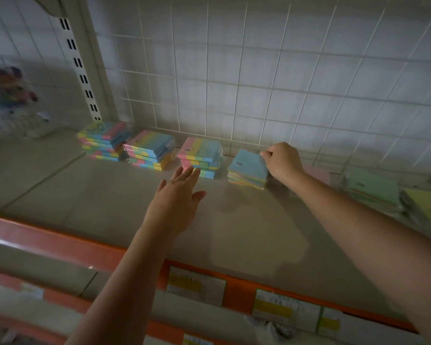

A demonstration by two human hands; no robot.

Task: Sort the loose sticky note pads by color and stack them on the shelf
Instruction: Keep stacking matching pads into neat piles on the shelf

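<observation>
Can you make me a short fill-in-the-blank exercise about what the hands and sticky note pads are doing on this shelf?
1. The right hand pinches the far corner of the ____-topped pad.
2. The left hand is ____, fingers straight, holding nothing.
3. Left of that pad stand ____ striped stacks.
4. The shelf has an ____ front edge.

Missing words: blue; open; three; orange
</observation>
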